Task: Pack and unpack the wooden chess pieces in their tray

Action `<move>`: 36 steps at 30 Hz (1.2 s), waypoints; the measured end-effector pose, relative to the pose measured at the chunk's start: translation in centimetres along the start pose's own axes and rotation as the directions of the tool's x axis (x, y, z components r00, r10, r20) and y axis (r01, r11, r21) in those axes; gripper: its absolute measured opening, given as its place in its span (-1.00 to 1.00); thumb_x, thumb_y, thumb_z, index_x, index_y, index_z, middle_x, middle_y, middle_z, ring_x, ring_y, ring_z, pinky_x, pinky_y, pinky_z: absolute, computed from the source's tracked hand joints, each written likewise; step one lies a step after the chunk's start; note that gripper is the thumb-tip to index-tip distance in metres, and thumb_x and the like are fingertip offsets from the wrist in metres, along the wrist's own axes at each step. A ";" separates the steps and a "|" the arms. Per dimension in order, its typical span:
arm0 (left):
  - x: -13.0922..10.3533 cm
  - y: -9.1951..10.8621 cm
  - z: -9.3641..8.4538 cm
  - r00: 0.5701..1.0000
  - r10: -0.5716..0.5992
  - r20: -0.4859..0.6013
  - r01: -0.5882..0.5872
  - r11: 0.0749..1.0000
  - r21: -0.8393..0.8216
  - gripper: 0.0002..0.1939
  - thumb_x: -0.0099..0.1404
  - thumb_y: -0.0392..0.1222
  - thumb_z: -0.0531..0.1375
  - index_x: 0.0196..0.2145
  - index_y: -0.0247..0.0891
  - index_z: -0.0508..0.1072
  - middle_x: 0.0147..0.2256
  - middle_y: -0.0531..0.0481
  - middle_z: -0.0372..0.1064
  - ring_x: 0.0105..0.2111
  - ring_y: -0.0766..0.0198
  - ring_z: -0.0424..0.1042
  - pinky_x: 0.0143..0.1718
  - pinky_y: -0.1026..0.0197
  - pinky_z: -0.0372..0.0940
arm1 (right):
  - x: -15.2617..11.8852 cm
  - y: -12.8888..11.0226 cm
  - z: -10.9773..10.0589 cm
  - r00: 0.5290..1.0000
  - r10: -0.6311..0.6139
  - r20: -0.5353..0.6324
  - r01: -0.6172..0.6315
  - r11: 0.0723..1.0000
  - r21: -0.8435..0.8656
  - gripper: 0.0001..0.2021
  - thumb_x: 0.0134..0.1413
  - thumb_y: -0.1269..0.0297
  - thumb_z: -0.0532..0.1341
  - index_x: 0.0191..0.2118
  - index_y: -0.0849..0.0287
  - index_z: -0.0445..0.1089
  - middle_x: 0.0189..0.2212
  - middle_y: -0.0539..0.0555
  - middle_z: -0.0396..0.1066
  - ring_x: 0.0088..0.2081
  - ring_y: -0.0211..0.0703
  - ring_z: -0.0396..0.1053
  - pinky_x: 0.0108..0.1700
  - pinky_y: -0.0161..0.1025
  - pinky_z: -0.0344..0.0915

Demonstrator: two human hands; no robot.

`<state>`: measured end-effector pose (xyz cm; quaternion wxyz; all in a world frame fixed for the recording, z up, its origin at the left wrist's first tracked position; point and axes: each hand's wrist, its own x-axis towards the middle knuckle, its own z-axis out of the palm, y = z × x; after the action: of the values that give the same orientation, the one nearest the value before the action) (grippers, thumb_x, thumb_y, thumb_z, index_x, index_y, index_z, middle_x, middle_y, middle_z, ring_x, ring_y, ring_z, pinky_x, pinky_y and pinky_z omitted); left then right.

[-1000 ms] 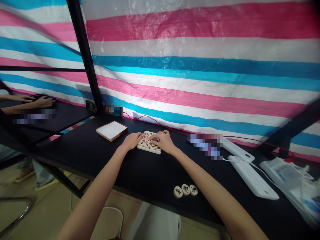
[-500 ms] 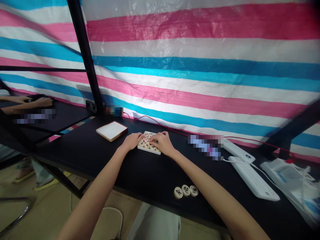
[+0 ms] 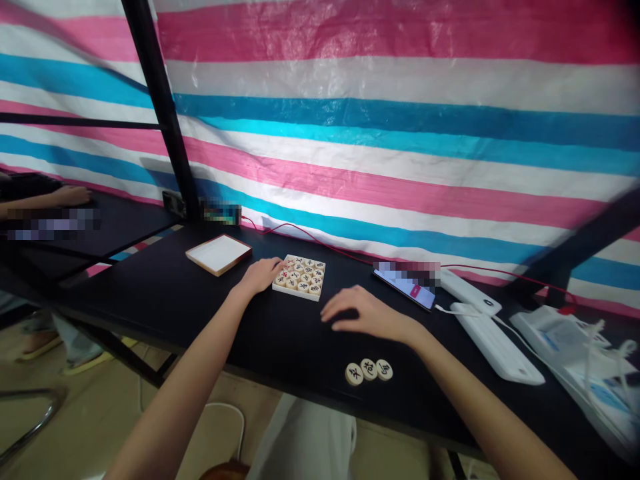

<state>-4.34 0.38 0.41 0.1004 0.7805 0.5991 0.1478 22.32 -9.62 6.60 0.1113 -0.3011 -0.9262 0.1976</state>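
While one hand (image 3: 263, 275) touches one tray (image 3: 296, 294), three discs (image 3: 369, 370) lie apart.

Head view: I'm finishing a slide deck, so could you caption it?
Left hand at a white box of round pieces, right hand open over the black table, three loose pieces nearby.

White box (image 3: 296, 293) flat on black tabletop, filled with round character pieces (image 3: 303, 285), apparently single layer.
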 end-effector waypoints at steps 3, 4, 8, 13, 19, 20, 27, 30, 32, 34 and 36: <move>0.0 0.0 0.0 1.000 -0.012 0.004 0.013 1.000 -0.006 -0.46 0.31 0.15 -0.25 -0.08 -0.15 0.37 -0.13 -0.10 0.41 -0.13 0.07 0.37 -0.21 0.17 0.21 | -4.8 -2.0 1.0 0.995 0.065 0.072 -0.067 0.997 0.028 -0.79 0.05 0.08 0.18 -0.19 -0.08 0.45 -0.09 -0.08 0.41 -0.06 -0.21 0.29 0.01 -0.19 0.02; 0.0 0.0 0.0 1.000 -0.015 0.006 0.015 1.000 -0.010 -0.46 0.31 0.15 -0.25 -0.07 -0.15 0.37 -0.13 -0.10 0.41 -0.12 0.07 0.37 -0.21 0.16 0.21 | -6.1 -2.5 1.6 0.992 0.108 0.061 -0.109 0.994 0.008 -0.78 0.05 0.08 0.18 -0.17 -0.10 0.44 -0.08 -0.08 0.40 -0.04 -0.19 0.28 0.01 -0.17 0.01; 0.1 -0.1 0.2 1.000 -0.010 0.007 0.010 1.000 -0.010 -0.44 0.31 0.16 -0.25 -0.07 -0.17 0.36 -0.15 -0.12 0.42 -0.14 0.05 0.37 -0.22 0.16 0.21 | -9.1 -3.3 4.2 0.977 0.199 -0.075 -0.206 0.973 -0.107 -0.72 0.08 0.12 0.17 -0.05 -0.12 0.37 -0.07 0.00 0.40 -0.02 -0.13 0.27 0.00 -0.09 0.04; 0.0 0.0 0.1 1.000 -0.007 -0.004 0.007 1.000 -0.001 -0.45 0.31 0.15 -0.25 -0.09 -0.18 0.37 -0.15 -0.13 0.42 -0.14 0.04 0.37 -0.24 0.16 0.22 | -8.6 -3.2 5.7 0.961 0.140 -0.240 -0.190 0.960 -0.203 -0.79 0.15 0.19 0.10 -0.14 -0.07 0.42 -0.14 0.02 0.45 -0.06 -0.15 0.31 -0.04 -0.10 0.06; -0.2 0.2 -0.1 1.000 0.001 -0.010 -0.001 1.000 -0.003 -0.47 0.32 0.12 -0.25 -0.09 -0.13 0.37 -0.14 -0.09 0.42 -0.13 0.05 0.37 -0.23 0.14 0.22 | -6.2 -2.9 5.7 0.967 0.056 -0.251 -0.100 0.980 -0.170 -0.86 0.10 0.18 0.16 -0.24 -0.01 0.43 -0.20 -0.06 0.47 -0.18 -0.24 0.33 -0.02 -0.13 -0.01; -0.2 0.2 -0.1 1.000 0.000 -0.010 0.000 1.000 -0.005 -0.47 0.32 0.12 -0.25 -0.09 -0.13 0.37 -0.13 -0.08 0.41 -0.12 0.05 0.37 -0.23 0.14 0.22 | -5.7 -2.8 5.6 0.963 0.038 -0.268 -0.083 0.984 -0.159 -0.85 0.10 0.17 0.16 -0.23 -0.02 0.43 -0.20 -0.06 0.47 -0.19 -0.24 0.33 -0.02 -0.14 -0.02; 0.0 -0.1 0.2 1.000 -0.010 -0.009 0.010 0.999 -0.031 -0.47 0.31 0.14 -0.25 -0.10 -0.12 0.37 -0.13 -0.08 0.42 -0.12 0.09 0.37 -0.22 0.19 0.21 | 1.0 -0.9 2.7 0.898 0.059 -0.435 -0.112 0.989 -0.099 -0.82 0.10 0.12 0.15 -0.21 -0.05 0.44 -0.20 -0.04 0.47 -0.18 -0.20 0.31 -0.04 -0.12 -0.10; 0.0 -0.2 0.2 1.000 -0.017 -0.014 0.016 0.998 -0.063 -0.47 0.33 0.12 -0.27 -0.11 -0.13 0.37 -0.13 -0.08 0.41 -0.11 0.10 0.36 -0.23 0.20 0.21 | 5.7 0.9 1.7 0.865 0.096 -0.492 -0.163 0.982 -0.094 -0.79 0.09 0.07 0.14 -0.19 -0.08 0.44 -0.21 -0.04 0.47 -0.19 -0.19 0.29 -0.10 -0.14 -0.09; 0.0 -0.3 0.2 1.000 -0.015 -0.020 0.013 0.996 -0.087 -0.48 0.34 0.07 -0.29 -0.12 -0.14 0.37 -0.13 -0.08 0.41 -0.11 0.11 0.36 -0.23 0.21 0.21 | 8.6 2.1 1.6 0.867 0.102 -0.487 -0.179 0.977 -0.114 -0.75 0.11 0.04 0.10 -0.20 -0.05 0.45 -0.24 -0.02 0.47 -0.22 -0.20 0.29 -0.13 -0.15 -0.09; 0.0 -0.4 0.2 1.000 -0.017 -0.018 0.015 0.995 -0.102 -0.50 0.35 0.03 -0.29 -0.14 -0.15 0.37 -0.17 -0.07 0.42 -0.14 0.13 0.38 -0.25 0.21 0.21 | 11.0 3.0 1.9 0.887 0.121 -0.445 -0.206 0.967 -0.147 -0.72 0.11 0.02 0.09 -0.21 -0.02 0.46 -0.29 0.01 0.48 -0.25 -0.19 0.29 -0.14 -0.16 -0.11; 0.1 -0.5 0.2 1.000 -0.025 -0.017 0.023 0.994 -0.103 -0.51 0.36 0.01 -0.29 -0.17 -0.15 0.37 -0.23 -0.06 0.44 -0.18 0.15 0.40 -0.26 0.22 0.21 | 12.5 3.4 2.4 0.914 0.132 -0.384 -0.226 0.951 -0.212 -0.70 0.10 -0.01 0.09 -0.22 0.01 0.47 -0.34 0.04 0.47 -0.26 -0.19 0.28 -0.15 -0.15 -0.13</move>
<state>-4.71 0.64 0.06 0.1368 0.7657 0.6008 0.1844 13.41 -0.28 4.05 0.2234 -0.4284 -0.8751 0.0284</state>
